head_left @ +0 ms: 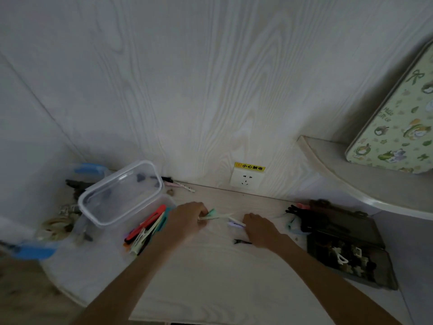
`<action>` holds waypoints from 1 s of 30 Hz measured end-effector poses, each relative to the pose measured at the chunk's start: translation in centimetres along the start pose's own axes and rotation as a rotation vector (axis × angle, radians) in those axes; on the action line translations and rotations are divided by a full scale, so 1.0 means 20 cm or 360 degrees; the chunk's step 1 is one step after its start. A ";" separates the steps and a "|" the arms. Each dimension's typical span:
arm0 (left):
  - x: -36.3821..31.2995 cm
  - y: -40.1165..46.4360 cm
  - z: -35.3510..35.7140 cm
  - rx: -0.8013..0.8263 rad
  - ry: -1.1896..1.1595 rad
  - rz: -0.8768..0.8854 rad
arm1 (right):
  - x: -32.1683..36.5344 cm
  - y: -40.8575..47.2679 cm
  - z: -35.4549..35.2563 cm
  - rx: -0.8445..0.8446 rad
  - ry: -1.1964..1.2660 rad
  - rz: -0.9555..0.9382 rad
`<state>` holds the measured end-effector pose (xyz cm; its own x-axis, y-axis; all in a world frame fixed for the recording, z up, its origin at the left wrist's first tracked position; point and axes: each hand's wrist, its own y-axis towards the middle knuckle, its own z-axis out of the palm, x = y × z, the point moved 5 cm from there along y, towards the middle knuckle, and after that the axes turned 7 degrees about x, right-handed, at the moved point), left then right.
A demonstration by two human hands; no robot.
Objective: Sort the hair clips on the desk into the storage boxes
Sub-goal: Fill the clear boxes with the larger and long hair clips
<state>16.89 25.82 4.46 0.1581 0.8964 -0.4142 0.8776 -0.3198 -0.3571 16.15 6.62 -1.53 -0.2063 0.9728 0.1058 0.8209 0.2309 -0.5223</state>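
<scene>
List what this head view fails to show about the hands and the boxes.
- Left hand: its fingertips are curled under, hiding its grip on the green clip.
- Right hand: the palm covers the fingers' contact with the lilac clip.
- Dark box: contents too dim.

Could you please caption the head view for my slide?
Both hands gather pastel hair clips between two storage boxes.

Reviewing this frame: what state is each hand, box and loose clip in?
left hand: gripping pale green clips
right hand: fingers on a lilac clip
clear box: open, tilted
dark box: open, clips inside
colourful clip bundle: lying beside the clear box
small black clip: loose on the desk
</scene>
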 end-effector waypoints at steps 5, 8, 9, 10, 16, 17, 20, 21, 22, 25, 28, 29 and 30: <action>0.38 -0.32 -0.23 -0.0264 -0.0364 -0.0408 | 0.41 0.03 -0.32 -0.0513 0.0351 -0.0520; 0.58 -0.41 -0.20 -0.0139 -0.0386 -0.0625 | 0.72 0.06 -0.39 -0.0580 0.0205 -0.0826; 0.63 -0.43 -0.17 -0.0106 -0.0331 -0.0665 | 0.79 0.08 -0.38 -0.0555 0.0119 -0.0869; 0.65 -0.44 -0.15 -0.0088 -0.0276 -0.0689 | 0.83 0.10 -0.36 -0.0510 0.0045 -0.0883; 0.73 -0.47 -0.04 -0.0129 -0.0379 -0.0639 | 0.86 0.12 -0.36 -0.0199 0.0252 -0.0915; 0.72 -0.46 -0.04 -0.0178 -0.0415 -0.0603 | 0.81 0.12 -0.39 -0.0236 0.0388 -0.0889; 0.67 -0.42 -0.03 -0.0258 -0.0403 -0.0483 | 0.56 0.09 -0.46 -0.0361 0.0680 -0.0739; 0.65 -0.39 -0.02 -0.0287 -0.0396 -0.0452 | 0.44 0.09 -0.46 -0.0302 0.0653 -0.0658; 0.63 -0.36 -0.02 -0.0296 -0.0363 -0.0435 | 0.32 0.09 -0.42 -0.0159 0.0554 -0.0553; 0.55 -0.30 0.00 -0.0285 -0.0056 -0.0475 | 0.01 0.06 -0.18 0.0447 0.0204 -0.0245; 0.45 -0.28 -0.02 -0.0484 0.0054 -0.0551 | -0.13 0.01 0.01 0.0430 0.0337 -0.0198; 0.39 -0.27 -0.02 -0.0586 0.0023 -0.0468 | -0.14 0.00 0.04 0.0357 0.0450 -0.0208; 0.31 -0.24 -0.01 -0.0633 -0.0013 -0.0330 | -0.16 -0.02 0.06 0.0295 0.0542 -0.0206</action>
<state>13.70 32.88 3.78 -0.0420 0.9260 -0.3752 0.9964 0.0109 -0.0845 15.90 3.42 -2.66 -0.0877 0.8944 0.4387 0.6835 0.3744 -0.6267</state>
